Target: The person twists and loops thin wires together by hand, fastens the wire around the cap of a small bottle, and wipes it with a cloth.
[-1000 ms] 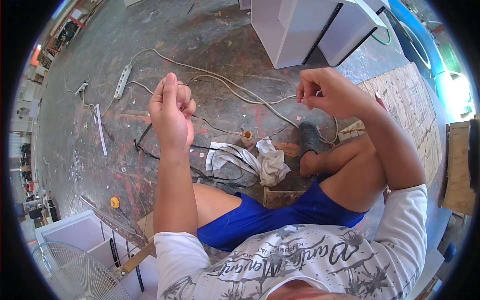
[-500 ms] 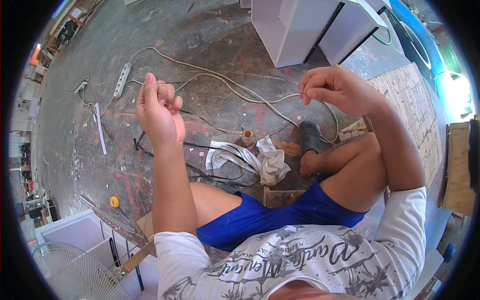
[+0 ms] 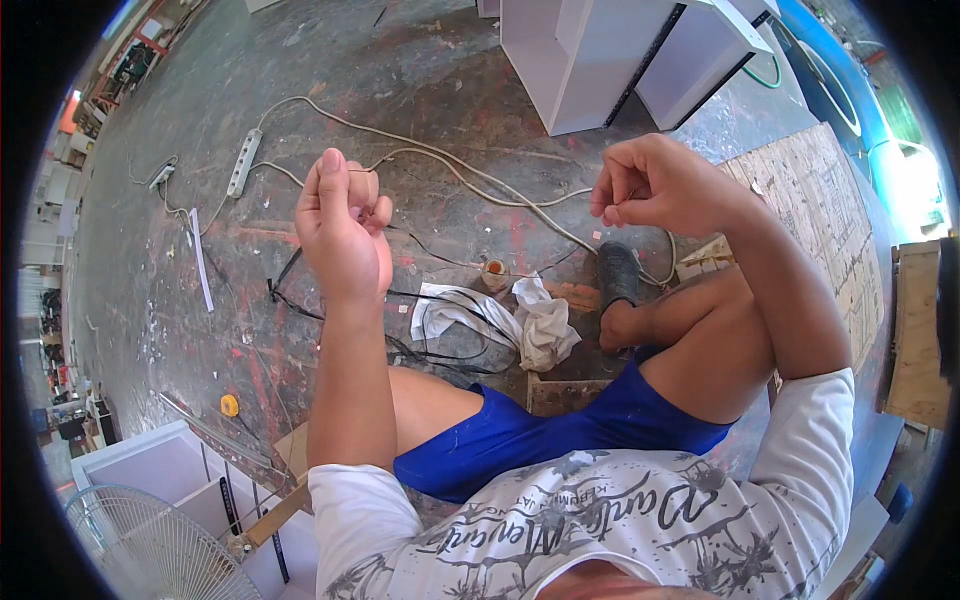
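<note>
My left hand (image 3: 343,225) is raised over the floor with its fingers curled and the thumb pointing up; a thin dark strand shows near its fingertips, too fine to make out. My right hand (image 3: 665,185) hangs above the dark shoe (image 3: 618,273), thumb and fingers pinched together, and what it holds, if anything, is too small to tell. Between and below the hands, black straps (image 3: 400,350) lie loose beside a crumpled white cloth (image 3: 545,330). A small round container (image 3: 495,272) sits just beyond the cloth.
A white power strip (image 3: 243,163) and pale cables lie on the floor ahead. White cabinets (image 3: 585,75) stand at the upper right, near a wooden board (image 3: 815,200). At the lower left are a yellow tape measure (image 3: 229,405), a fan (image 3: 150,545) and another white cabinet (image 3: 130,460).
My left hand moved left, then back right to about its earlier place. My right hand rose slightly and came down a little, its fingers still curled.
</note>
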Demonstrator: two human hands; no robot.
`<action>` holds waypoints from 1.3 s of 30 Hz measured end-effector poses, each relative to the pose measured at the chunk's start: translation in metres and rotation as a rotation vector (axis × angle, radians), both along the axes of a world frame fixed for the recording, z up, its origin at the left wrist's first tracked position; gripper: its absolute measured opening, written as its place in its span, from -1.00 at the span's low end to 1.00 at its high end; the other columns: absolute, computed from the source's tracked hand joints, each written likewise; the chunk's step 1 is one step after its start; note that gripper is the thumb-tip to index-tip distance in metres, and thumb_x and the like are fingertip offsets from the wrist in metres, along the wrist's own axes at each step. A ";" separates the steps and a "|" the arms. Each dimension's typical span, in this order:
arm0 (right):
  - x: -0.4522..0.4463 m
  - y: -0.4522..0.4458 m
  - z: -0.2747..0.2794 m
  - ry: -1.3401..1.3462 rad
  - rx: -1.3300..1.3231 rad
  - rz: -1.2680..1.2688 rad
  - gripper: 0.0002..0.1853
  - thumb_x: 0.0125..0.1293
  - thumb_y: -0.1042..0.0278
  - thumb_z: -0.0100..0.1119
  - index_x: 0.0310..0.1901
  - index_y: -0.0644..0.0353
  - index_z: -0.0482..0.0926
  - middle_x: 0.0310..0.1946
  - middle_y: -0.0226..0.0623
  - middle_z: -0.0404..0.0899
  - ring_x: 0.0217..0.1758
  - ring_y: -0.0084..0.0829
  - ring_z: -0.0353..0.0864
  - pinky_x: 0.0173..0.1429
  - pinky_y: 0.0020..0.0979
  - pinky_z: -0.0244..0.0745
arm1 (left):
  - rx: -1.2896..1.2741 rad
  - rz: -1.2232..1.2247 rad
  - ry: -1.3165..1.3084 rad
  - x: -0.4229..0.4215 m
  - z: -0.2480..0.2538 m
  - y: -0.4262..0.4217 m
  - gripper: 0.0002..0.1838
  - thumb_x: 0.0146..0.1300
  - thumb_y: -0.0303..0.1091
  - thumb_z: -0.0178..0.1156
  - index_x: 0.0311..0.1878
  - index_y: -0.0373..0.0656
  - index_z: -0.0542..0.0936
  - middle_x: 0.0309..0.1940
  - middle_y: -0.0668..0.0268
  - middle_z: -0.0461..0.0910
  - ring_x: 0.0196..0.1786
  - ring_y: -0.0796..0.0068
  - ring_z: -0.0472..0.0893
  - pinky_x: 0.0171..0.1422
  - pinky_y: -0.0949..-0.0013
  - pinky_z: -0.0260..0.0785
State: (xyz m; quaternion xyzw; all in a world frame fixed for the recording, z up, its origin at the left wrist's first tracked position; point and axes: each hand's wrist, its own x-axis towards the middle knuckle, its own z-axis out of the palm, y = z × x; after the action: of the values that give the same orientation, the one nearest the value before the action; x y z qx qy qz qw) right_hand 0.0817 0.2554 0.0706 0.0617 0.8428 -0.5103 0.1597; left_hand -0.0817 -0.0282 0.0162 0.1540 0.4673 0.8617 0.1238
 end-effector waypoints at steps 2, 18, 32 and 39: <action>-0.001 -0.002 0.001 0.022 0.055 -0.019 -0.90 0.30 0.62 0.26 -0.33 0.33 0.51 -0.21 -0.20 0.74 -0.03 -0.43 0.73 0.02 -0.39 0.62 | -0.005 -0.002 0.003 0.001 -0.001 0.001 -0.54 0.63 -0.19 0.12 -0.49 0.02 0.28 -0.59 0.58 0.08 -0.50 0.72 0.03 -0.47 0.48 -0.11; 0.001 0.016 0.000 0.099 0.022 0.079 -0.77 0.53 0.31 0.18 -0.14 0.33 0.69 -0.14 -0.37 0.64 -0.09 -0.57 0.53 0.07 -0.47 0.44 | -0.058 0.126 -0.036 -0.013 0.002 -0.005 -0.57 0.63 -0.14 0.10 -0.44 0.05 0.25 -0.56 0.56 0.02 -0.49 0.69 0.03 -0.46 0.44 -0.14; 0.001 0.006 -0.005 0.060 -0.021 0.055 -0.86 0.29 0.55 0.43 -0.36 0.36 0.63 -0.19 -0.25 0.73 -0.16 -0.54 0.68 -0.02 -0.46 0.62 | 0.000 -0.043 -0.008 -0.002 -0.003 0.002 -0.54 0.64 -0.20 0.09 -0.49 0.02 0.27 -0.60 0.57 0.08 -0.50 0.72 0.05 -0.47 0.48 -0.10; -0.004 0.002 -0.008 0.154 0.196 -0.088 -0.80 0.38 0.48 0.36 -0.34 0.29 0.51 -0.38 -0.42 0.63 -0.30 -0.71 0.52 -0.25 -0.53 0.41 | -0.058 -0.014 -0.004 -0.003 -0.001 0.002 -0.53 0.65 -0.17 0.06 -0.48 0.02 0.23 -0.57 0.55 0.04 -0.50 0.68 0.02 -0.47 0.44 -0.13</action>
State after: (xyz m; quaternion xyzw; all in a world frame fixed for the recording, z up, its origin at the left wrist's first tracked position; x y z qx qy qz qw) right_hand 0.0775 0.2575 0.0623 0.0747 0.8948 -0.4353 0.0650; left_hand -0.0843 -0.0258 0.0153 0.1519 0.4906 0.8473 0.1354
